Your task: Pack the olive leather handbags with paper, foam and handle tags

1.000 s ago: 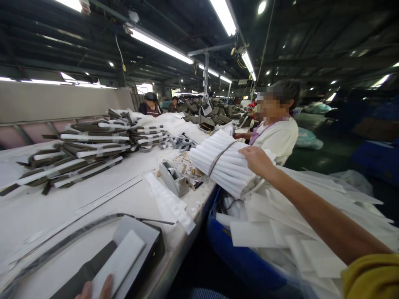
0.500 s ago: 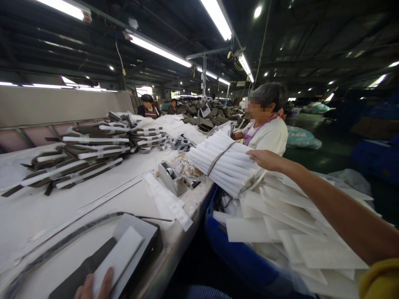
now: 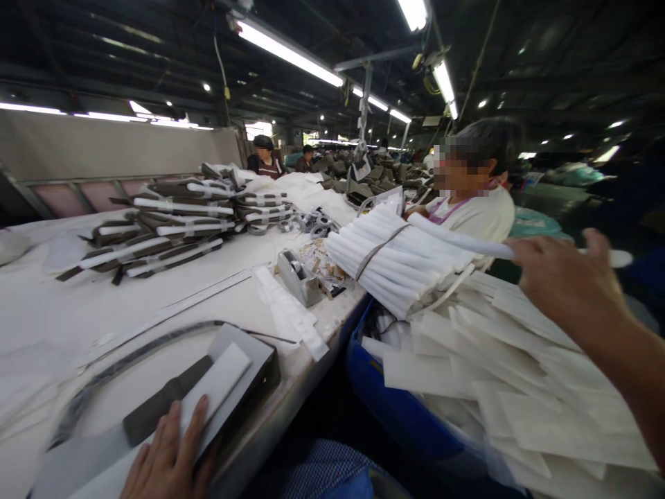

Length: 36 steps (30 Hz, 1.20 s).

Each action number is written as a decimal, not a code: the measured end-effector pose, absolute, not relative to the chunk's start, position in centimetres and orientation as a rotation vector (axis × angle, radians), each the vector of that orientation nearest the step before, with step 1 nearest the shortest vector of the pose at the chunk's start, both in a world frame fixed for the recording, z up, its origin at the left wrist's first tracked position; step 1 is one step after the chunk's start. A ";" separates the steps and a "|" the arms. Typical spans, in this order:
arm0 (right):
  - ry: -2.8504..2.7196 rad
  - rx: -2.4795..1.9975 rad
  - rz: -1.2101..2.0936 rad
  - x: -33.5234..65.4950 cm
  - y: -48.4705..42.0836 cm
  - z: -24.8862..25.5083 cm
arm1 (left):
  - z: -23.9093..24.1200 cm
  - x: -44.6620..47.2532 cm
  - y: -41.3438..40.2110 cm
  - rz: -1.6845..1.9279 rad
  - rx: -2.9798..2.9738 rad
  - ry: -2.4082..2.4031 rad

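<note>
At the right, my right hand (image 3: 571, 284) is closed around a white foam rod (image 3: 467, 241). The rod's far end still lies along a bundle of white foam rods (image 3: 382, 260) tied with a dark band. At the lower left, my left hand (image 3: 169, 443) lies with fingers stretched over a white foam strip (image 3: 226, 374). That strip rests on a grey and dark panel piece (image 3: 169, 398) at the table's edge, with a long dark strap (image 3: 98, 374) curving beside it.
A tape dispenser (image 3: 298, 277) stands near the edge of the white table (image 3: 208, 298). Stacked grey straps with white foam (image 3: 171, 222) lie at the back left. Below the bundle, a blue bin (image 3: 374, 388) holds white sheets (image 3: 551, 402). A co-worker (image 3: 478, 208) is beyond it.
My right hand has moved right and nearer, drawing a foam rod off the bundle. My left hand has come further into view over the strip. The view has shifted slightly.
</note>
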State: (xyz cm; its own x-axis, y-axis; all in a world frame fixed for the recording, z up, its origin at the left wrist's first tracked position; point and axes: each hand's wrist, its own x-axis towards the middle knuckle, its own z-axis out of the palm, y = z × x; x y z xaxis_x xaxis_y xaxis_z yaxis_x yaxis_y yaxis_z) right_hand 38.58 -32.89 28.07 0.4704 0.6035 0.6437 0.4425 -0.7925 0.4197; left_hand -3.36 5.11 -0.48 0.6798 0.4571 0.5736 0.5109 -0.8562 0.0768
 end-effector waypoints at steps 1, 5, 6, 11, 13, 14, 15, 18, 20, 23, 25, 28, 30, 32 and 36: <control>0.982 2.533 1.236 37.6 -32.8 27.9 | 0.3 -3.5 4.8 -0.876 -2.801 -0.797; 1.968 2.420 0.831 33.6 -28.8 24.6 | 3.0 -3.7 4.2 -0.703 -2.809 -0.790; 2.200 2.341 0.646 32.3 -27.0 23.0 | 3.6 -3.8 4.3 -0.650 -2.815 -0.791; 2.603 2.043 0.106 24.9 -16.8 14.2 | 6.9 -3.8 5.2 -0.243 -2.924 -0.907; 2.660 1.989 0.075 22.8 -13.4 11.5 | 8.3 -3.6 5.4 -0.057 -2.978 -0.989; 2.686 1.970 0.083 21.9 -12.1 10.4 | 9.0 -3.5 5.4 0.010 -3.000 -1.020; 2.715 1.953 0.103 21.2 -10.9 9.4 | 9.5 -3.4 5.5 0.055 -3.020 -1.043; 2.834 1.929 0.213 19.3 -8.5 7.1 | 10.4 -3.4 5.6 0.102 -3.074 -1.064; 2.910 1.965 0.300 18.1 -7.5 6.0 | 10.6 -3.4 5.6 0.093 -3.099 -1.065; 2.981 2.073 0.420 17.0 -6.5 4.9 | 10.3 -3.6 5.4 0.056 -3.115 -1.090; 3.011 2.121 0.498 16.6 -6.0 4.5 | 9.8 -3.7 5.1 0.021 -3.110 -1.109; 3.047 2.156 0.600 16.6 -5.6 3.8 | 8.8 -3.8 4.7 -0.094 -3.079 -1.077; 3.069 2.160 0.669 16.9 -5.4 3.3 | 7.9 -3.9 4.5 -0.223 -3.029 -1.034; 3.087 2.156 0.731 17.2 -5.5 3.0 | 7.1 -3.9 4.3 -0.333 -2.974 -0.999; 3.197 2.022 0.810 17.9 -5.8 4.0 | 6.1 -3.8 3.6 -0.398 -2.924 -0.992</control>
State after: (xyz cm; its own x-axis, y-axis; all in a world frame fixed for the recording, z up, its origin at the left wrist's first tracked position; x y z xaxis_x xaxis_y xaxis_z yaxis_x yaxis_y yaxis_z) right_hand 17.88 -5.84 3.98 -0.2701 0.6157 0.7402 0.8938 0.4462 -0.0449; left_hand -3.79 3.62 6.09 0.7643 0.5948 0.2490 0.6020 -0.7966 0.0552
